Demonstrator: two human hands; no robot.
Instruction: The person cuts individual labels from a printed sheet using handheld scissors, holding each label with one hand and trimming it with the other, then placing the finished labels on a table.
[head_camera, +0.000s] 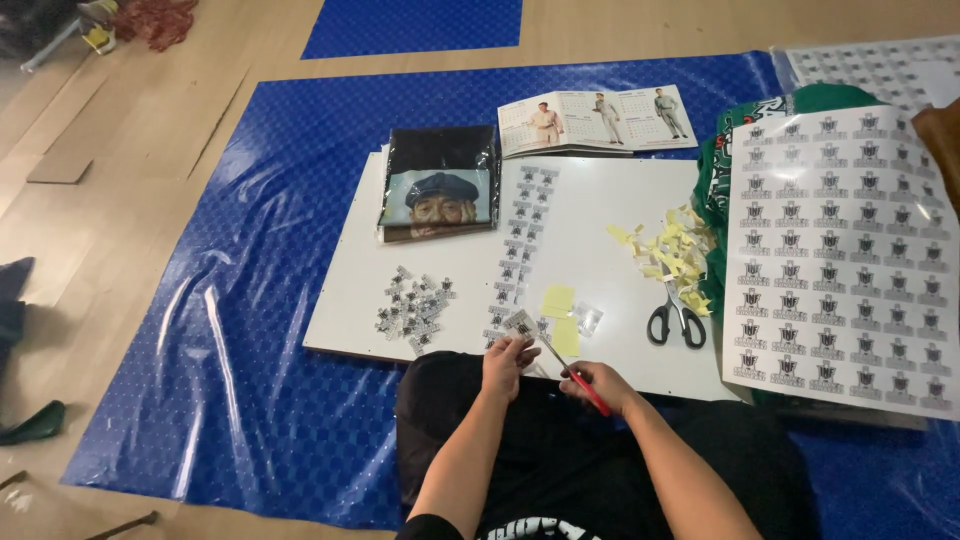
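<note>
Left hand (508, 362) pinching a small sticker strip (520, 325) over the white board's (600, 210) near edge. Right hand (598, 382) squeezing red scissors (572, 372). Might snip crooked, or nick fingers so close.

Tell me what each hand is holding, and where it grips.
Left hand pinches a small sticker piece by its lower edge; right hand holds red-handled scissors by the handles.
</note>
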